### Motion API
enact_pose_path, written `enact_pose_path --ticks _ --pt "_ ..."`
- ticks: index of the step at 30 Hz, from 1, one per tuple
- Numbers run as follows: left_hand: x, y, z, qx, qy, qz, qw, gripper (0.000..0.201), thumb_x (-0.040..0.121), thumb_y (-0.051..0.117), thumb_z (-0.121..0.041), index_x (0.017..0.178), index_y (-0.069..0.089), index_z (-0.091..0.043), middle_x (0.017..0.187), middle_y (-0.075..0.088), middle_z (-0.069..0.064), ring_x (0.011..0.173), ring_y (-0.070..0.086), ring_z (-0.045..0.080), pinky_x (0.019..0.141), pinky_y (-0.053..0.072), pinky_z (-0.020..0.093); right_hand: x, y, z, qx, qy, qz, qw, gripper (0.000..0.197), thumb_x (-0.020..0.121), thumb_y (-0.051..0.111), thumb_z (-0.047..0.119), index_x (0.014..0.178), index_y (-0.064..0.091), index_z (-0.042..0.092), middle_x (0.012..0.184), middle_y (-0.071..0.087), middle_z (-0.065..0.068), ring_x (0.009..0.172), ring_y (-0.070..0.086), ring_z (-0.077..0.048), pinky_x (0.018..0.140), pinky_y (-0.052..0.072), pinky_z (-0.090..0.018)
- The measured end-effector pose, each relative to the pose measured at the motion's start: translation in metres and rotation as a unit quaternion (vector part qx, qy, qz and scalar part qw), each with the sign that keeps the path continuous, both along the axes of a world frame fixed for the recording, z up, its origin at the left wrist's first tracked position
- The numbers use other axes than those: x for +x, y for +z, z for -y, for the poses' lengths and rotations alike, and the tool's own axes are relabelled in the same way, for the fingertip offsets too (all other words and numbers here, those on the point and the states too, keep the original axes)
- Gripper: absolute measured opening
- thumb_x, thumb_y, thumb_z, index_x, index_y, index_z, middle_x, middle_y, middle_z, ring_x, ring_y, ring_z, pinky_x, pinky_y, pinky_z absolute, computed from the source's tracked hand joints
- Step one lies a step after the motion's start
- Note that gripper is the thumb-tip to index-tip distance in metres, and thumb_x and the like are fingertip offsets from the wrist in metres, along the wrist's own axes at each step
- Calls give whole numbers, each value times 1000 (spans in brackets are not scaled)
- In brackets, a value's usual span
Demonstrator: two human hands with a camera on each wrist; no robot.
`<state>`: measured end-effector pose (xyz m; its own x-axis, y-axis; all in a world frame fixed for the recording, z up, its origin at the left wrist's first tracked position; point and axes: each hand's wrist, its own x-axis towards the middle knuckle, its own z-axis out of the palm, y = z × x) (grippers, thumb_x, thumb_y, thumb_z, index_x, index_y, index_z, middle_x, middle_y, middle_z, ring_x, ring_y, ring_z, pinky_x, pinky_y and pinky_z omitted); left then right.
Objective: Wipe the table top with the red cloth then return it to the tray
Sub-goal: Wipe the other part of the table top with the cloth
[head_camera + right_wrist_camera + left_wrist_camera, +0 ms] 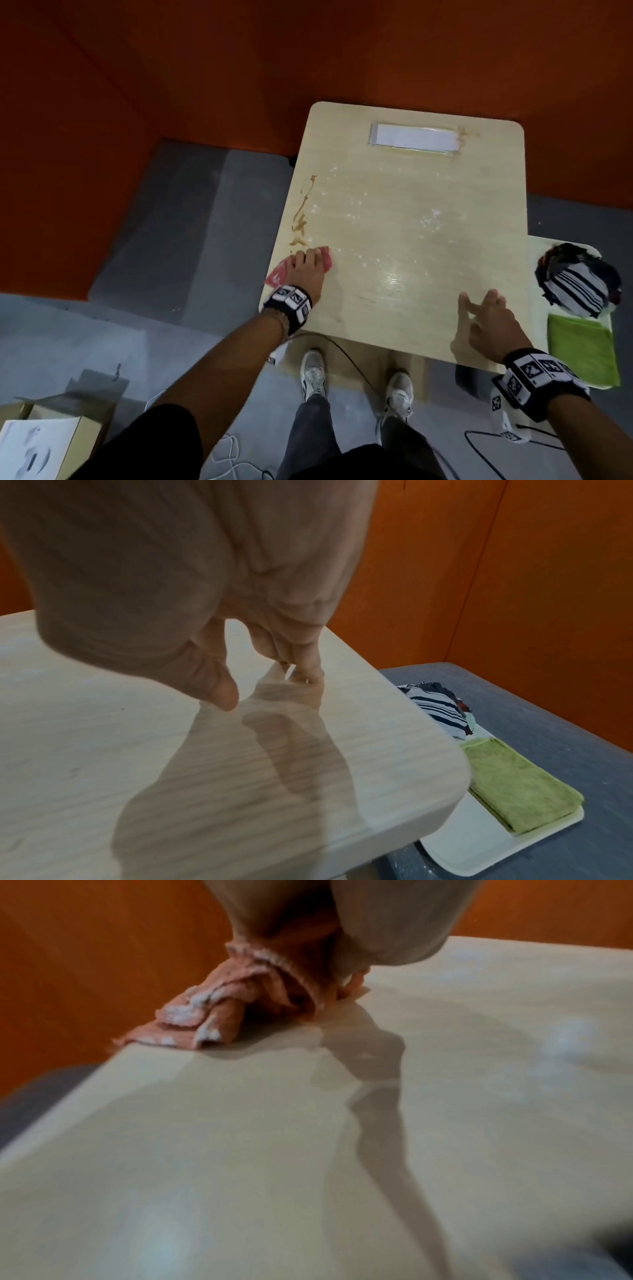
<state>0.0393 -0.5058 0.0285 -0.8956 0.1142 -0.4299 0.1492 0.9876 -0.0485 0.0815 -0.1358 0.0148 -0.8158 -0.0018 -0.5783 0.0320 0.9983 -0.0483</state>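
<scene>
My left hand (306,266) presses flat on the red cloth (278,274) at the left edge of the pale wooden table top (404,240), just below a brown smear (301,219). In the left wrist view the cloth (226,1007) is bunched under my palm (308,920) and carries white powder, its corner hanging over the table edge. My right hand (486,318) rests with spread, straight fingers on the table's near right part, holding nothing; the fingertips (308,669) touch the top. The white tray (479,853) stands on the floor to the right.
The tray (537,260) holds a folded green cloth (582,353) and a striped bundle of cloths (579,281). A white strip (414,137) lies at the table's far end. White powder (431,219) dots the top. Orange walls surround the table; cables (479,442) and a cardboard box (51,435) lie on the floor.
</scene>
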Motion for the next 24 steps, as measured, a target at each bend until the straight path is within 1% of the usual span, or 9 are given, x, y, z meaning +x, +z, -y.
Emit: enact_pose_path --ticks 4,7,11,13,15,16,20,22,24 --pt "-17 4 2 12 24 0 1000 72 78 53 -9 143 24 2 134 37 19 118 38 39 102 35 49 -1 4 2 -5 -6 -5 1000 66 84 51 8 148 38 22 137 27 -28 125 35 -44 87 47 -42" --pt "10 6 -12 14 42 6 999 72 81 51 -10 145 20 1 138 34 22 122 36 41 107 29 52 0 9 0 -6 -7 -10 1000 68 85 51 9 149 35 23 141 23 -28 130 32 -44 90 46 -42" --pt "51 -1 -14 13 -7 36 999 77 83 50 -8 149 10 2 140 32 21 124 34 40 111 23 55 0 14 1 -21 -8 0 1000 68 87 51 10 151 33 24 138 26 -24 126 36 -40 91 46 -39" --pt "44 -6 -8 4 -12 24 1000 70 84 44 -7 148 16 3 136 38 22 120 40 40 107 29 55 0 13 2 -23 -10 -5 1000 67 86 52 11 150 35 24 135 28 -23 123 38 -39 90 46 -38" --pt "26 -7 -3 2 6 1 1000 63 80 38 -8 142 35 3 124 53 20 107 53 37 94 44 52 0 11 1 -18 -11 -1 1000 67 87 52 12 150 34 24 138 26 -24 125 37 -40 91 45 -38" --pt "15 -7 1 5 16 -11 1000 61 80 37 -8 140 39 3 121 56 20 103 55 37 90 47 50 1 10 0 -15 -11 -2 1000 68 87 52 12 151 33 24 140 24 -24 127 36 -41 92 45 -38" --pt "-26 2 15 -13 -9 -20 1000 64 86 42 -7 145 21 4 133 40 20 116 42 38 97 39 49 1 7 1 -18 -19 -1 1000 68 87 50 11 151 32 25 147 20 -27 134 30 -44 97 44 -42" --pt "-33 5 18 -30 -12 -27 999 64 86 42 -6 145 20 3 133 39 19 117 41 37 99 38 49 1 7 2 -19 -22 0 1000 67 88 50 10 151 33 25 147 20 -27 133 31 -45 97 44 -42" --pt "-26 6 13 -17 5 -36 999 62 87 42 -7 145 23 2 132 42 20 116 43 37 99 38 49 2 8 1 -19 -25 -4 1000 67 88 51 10 151 32 25 148 19 -27 134 32 -46 96 45 -42"
